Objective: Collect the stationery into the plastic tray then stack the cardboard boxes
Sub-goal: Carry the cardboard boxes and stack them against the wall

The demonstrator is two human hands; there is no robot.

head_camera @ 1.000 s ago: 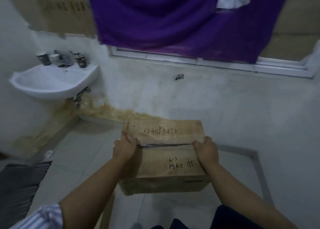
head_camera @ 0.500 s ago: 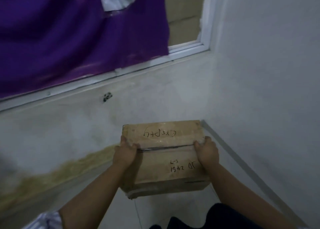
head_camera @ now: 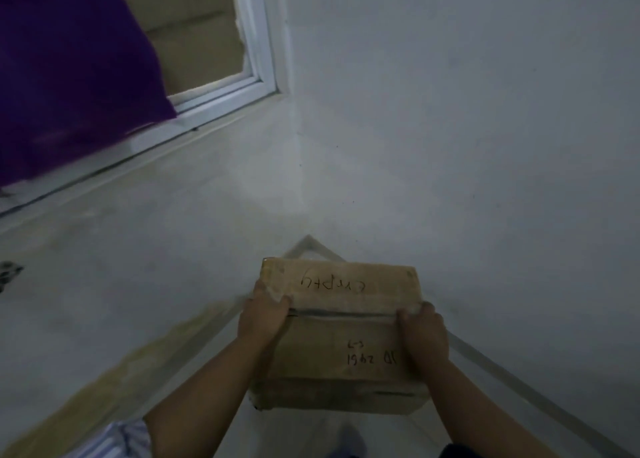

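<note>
The left hand [head_camera: 265,315] and right hand [head_camera: 420,333] are gripping the brown rectangular cardboard box [head_camera: 341,336] at six o'clock, fingers curling round its sides; stacking is seemingly proceeding, likely needing another box beneath

Both bare forearms [head_camera: 207,388] reach forward from the lower edge of the view, the left grip [head_camera: 264,317] and the right grip [head_camera: 421,331] each clasping an opposite side of the cardboard box [head_camera: 346,339], curled over its top edge near the flap seam, roughly level.
</note>
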